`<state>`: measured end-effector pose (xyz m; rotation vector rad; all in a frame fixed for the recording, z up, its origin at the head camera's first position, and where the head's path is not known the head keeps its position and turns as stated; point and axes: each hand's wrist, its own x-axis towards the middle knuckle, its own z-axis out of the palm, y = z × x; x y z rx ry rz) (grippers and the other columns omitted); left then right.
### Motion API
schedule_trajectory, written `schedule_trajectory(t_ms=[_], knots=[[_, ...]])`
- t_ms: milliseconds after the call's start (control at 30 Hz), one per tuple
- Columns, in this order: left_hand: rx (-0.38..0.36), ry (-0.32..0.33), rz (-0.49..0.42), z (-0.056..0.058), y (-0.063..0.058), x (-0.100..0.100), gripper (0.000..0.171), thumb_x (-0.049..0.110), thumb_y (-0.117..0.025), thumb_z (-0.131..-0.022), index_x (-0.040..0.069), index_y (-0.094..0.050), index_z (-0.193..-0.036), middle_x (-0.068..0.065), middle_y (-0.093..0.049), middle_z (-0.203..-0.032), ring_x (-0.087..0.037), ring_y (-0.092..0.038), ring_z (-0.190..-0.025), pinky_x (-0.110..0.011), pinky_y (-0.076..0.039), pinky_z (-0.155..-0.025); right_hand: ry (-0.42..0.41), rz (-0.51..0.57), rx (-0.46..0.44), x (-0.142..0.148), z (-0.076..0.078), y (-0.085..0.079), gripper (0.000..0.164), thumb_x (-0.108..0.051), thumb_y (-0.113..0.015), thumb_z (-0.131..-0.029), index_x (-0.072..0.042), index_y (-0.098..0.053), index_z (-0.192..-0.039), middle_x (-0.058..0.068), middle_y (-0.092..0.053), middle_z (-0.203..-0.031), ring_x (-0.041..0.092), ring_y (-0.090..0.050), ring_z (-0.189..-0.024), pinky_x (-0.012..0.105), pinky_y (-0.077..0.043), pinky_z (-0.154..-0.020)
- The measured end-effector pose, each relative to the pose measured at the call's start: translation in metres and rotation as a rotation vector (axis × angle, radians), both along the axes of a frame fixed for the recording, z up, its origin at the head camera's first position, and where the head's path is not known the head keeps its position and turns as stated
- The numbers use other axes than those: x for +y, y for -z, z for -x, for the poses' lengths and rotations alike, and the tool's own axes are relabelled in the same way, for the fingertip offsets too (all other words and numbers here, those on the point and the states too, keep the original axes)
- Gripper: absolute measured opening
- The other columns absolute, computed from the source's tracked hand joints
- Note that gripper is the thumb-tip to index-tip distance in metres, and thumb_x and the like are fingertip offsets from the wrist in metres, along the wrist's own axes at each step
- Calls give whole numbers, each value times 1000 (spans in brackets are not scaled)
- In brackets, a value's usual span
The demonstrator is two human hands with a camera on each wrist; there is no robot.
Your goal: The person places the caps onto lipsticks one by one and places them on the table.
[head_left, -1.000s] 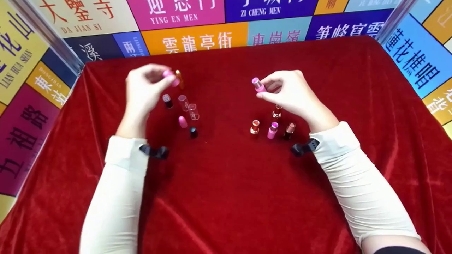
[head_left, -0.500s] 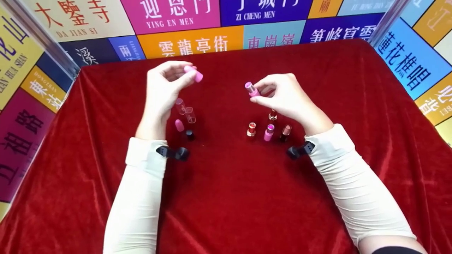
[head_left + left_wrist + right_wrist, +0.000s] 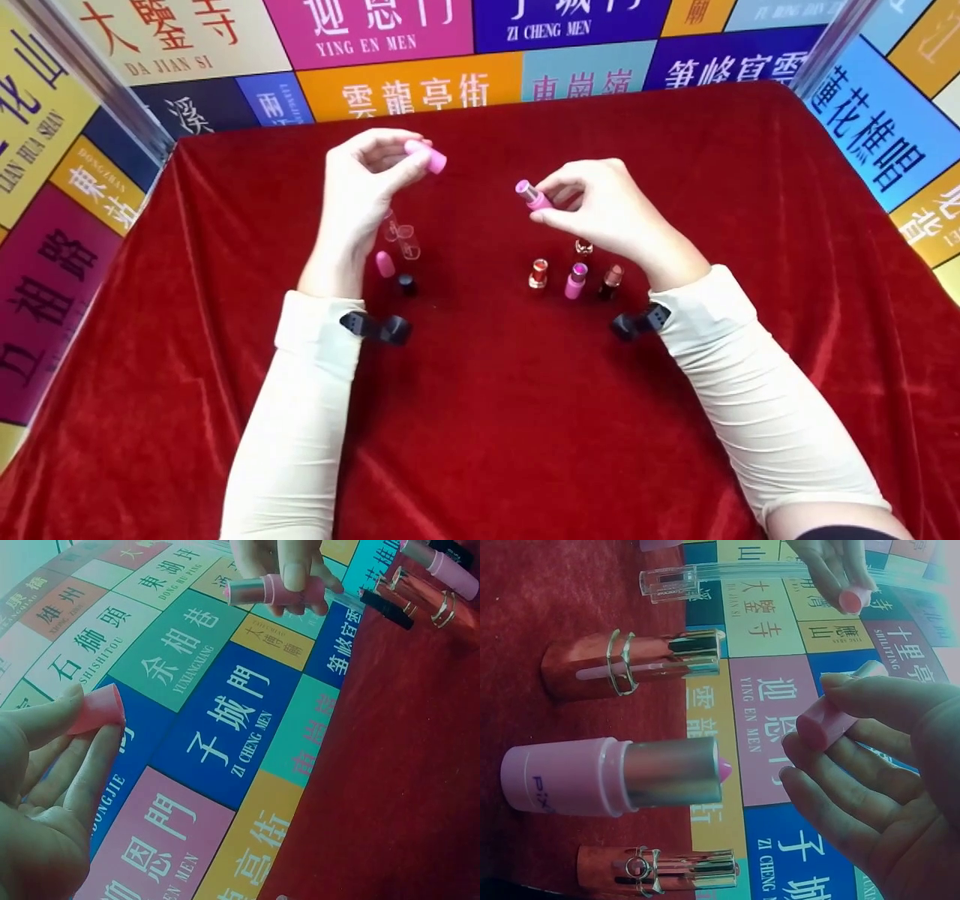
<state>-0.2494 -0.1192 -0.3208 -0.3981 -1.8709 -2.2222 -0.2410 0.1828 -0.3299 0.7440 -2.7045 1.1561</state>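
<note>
Above the red cloth, my left hand (image 3: 360, 180) pinches a pink lipstick cap (image 3: 429, 157) between thumb and fingers. The cap's open end (image 3: 112, 703) points away from the fingertips in the left wrist view. Opposite, my right hand (image 3: 604, 196) holds an uncapped pink lipstick (image 3: 531, 195) by its base, its silver collar and pink tip leaning toward the left hand. A gap separates cap and lipstick. Below the right hand stand uncapped lipsticks: a red one (image 3: 538, 274), a pink one (image 3: 576, 281), a dark-based one (image 3: 612, 280) and a gold-banded one (image 3: 583, 248), partly hidden.
By the left forearm stand clear caps (image 3: 409, 246), another pink cap (image 3: 385, 264) and a black cap (image 3: 406, 284). Red velvet (image 3: 480, 405) covers the table. Colourful panels with lettering (image 3: 412, 90) rise behind its far edge and at both sides.
My left hand has moved right with the pink cap, nearer to the right hand. My right hand has shifted slightly left, and the lipstick in it tilts further left.
</note>
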Motion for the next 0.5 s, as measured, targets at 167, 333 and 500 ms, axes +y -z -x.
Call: schedule_trajectory(t_ms=[167,333,500], knots=[[4,5,21,-2,0,4,21,1,-86,-88,-4,-79,-107,-13,-80,-99,-30,-77,-98,-39,-62,-93,-4,-4,-7,-1,-1,-1,22,-17,-88,-89,-7,-83,-109,7,-80,-96,22,-77,-84,13,-55,-73],[-1,27,23,-6,-1,10,18,3,-86,-88,-1,-80,-104,-15,-80,-95,-29,-78,-96,-38,-62,-93,-22,-3,-7,-3,-3,-2,22,-17,-88,-89,-8,-83,-109,6,-80,-96,20,-77,-82,14,-56,-73],[6,33,69,-9,-1,17,17,5,-88,-88,1,-81,-102,-13,-80,-94,-28,-78,-96,-37,-61,-93,-46,11,-4,-6,-5,-2,21,-16,-88,-90,-9,-83,-109,4,-80,-95,18,-77,-80,15,-57,-73]])
